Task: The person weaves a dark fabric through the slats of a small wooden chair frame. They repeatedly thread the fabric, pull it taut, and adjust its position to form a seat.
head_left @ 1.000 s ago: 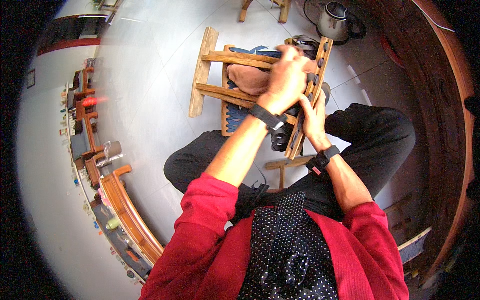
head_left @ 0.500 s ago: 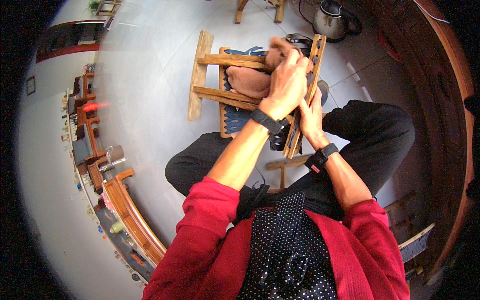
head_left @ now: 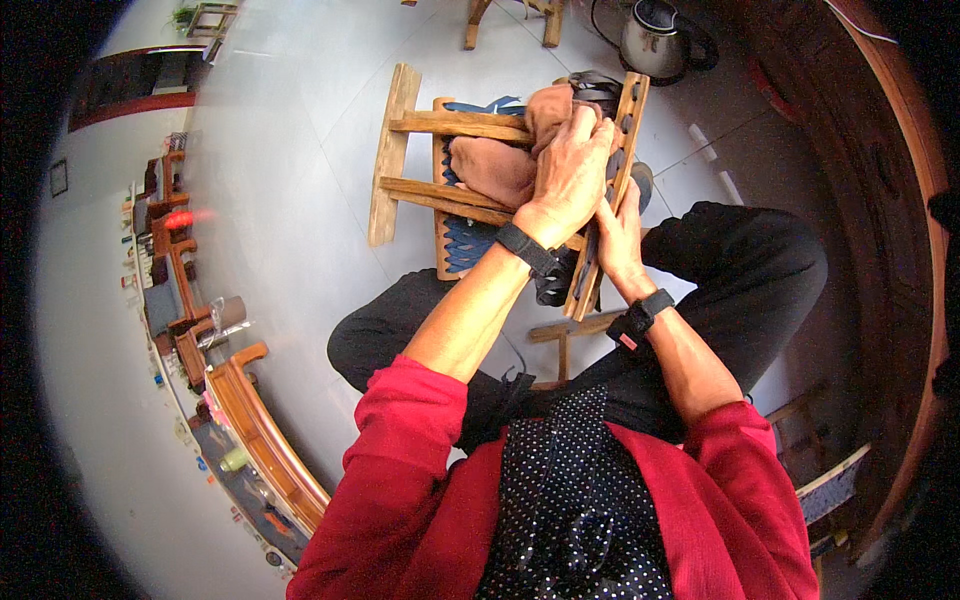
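A wooden folding stool (head_left: 395, 160) with a dark blue woven strap seat (head_left: 465, 250) lies tipped over in front of me. My left hand (head_left: 570, 178) is closed on a brownish-pink cloth (head_left: 490, 168), its fingers pressing near the stool's right-hand rail (head_left: 625, 130). Part of the cloth bunches up above the knuckles, and another part hangs between the legs. My right hand (head_left: 622, 245) grips that same rail from its right side, lower down. Its fingertips are partly hidden behind the wood. Dark straps show along the rail and beyond the cloth.
A steel electric kettle (head_left: 655, 40) stands on the floor at the far right. Another wooden stool (head_left: 510, 15) is at the top edge. My knees in black trousers (head_left: 740, 270) flank the stool. Wooden furniture (head_left: 265, 430) lines the left; a dark wooden cabinet (head_left: 870, 200) the right.
My left hand has shifted slightly down with the cloth, whose blurred upper part is now still and folded over. My right hand keeps its place on the rail.
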`<state>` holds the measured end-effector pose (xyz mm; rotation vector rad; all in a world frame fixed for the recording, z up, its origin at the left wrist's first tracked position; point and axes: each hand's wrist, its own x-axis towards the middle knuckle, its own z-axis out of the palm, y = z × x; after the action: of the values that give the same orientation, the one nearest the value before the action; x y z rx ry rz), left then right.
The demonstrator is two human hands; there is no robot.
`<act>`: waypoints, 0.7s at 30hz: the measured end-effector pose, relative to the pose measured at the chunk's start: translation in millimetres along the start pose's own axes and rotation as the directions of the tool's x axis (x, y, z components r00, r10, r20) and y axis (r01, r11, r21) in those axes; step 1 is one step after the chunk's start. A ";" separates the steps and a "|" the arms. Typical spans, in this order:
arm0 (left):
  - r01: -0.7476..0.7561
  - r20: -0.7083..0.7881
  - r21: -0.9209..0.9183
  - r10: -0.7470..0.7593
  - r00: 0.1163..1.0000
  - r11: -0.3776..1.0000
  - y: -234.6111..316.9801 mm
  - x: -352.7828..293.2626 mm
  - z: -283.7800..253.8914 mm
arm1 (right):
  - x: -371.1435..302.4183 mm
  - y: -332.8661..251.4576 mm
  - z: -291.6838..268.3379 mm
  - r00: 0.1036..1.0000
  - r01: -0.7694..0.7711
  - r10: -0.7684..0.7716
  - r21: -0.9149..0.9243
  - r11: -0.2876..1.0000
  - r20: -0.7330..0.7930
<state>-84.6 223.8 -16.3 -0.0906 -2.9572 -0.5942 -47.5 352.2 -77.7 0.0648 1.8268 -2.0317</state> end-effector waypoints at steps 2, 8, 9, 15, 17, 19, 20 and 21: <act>-0.074 -0.044 0.045 0.076 0.996 0.996 -6.5 -4.0 -2.7 | -0.6 -0.8 1.3 1.000 0.001 0.000 0.072 0.997 -0.005; 0.201 0.052 0.205 -0.216 0.975 0.958 -66.5 -1.6 -50.7 | -0.8 -4.1 1.3 0.998 -0.062 0.063 0.080 0.995 -0.006; 0.211 0.013 0.174 -0.216 0.976 0.962 -63.1 -0.3 -50.0 | -1.1 -3.5 1.0 0.999 -0.041 0.042 0.071 0.997 -0.014; 0.010 -0.048 0.012 -0.010 0.999 1.000 12.6 3.4 -9.6 | -1.3 -2.0 -0.9 0.993 -0.116 0.116 0.050 0.992 -0.001; 0.077 -0.010 -0.055 -0.077 0.997 0.996 8.0 -2.2 -9.3 | -1.1 -2.6 0.0 0.995 -0.099 0.098 0.060 0.993 0.020; -0.068 -0.079 0.074 0.074 0.994 0.995 -19.8 -5.6 -18.8 | -2.1 -3.9 -0.2 0.995 -0.095 0.095 0.054 0.994 0.008; 0.130 0.038 0.032 -0.132 0.991 0.991 -37.5 -8.4 -24.5 | -2.2 -4.4 -0.4 0.993 -0.122 0.122 0.065 0.990 0.007; 0.246 0.072 -0.003 -0.245 0.967 0.969 -57.8 -9.7 -32.2 | -2.2 -4.8 -0.4 0.990 -0.144 0.144 0.062 0.988 0.007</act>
<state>-76.2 157.8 -10.1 0.2636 -3.0579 -0.6506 -47.2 353.4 -72.5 0.2064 1.7056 -1.9865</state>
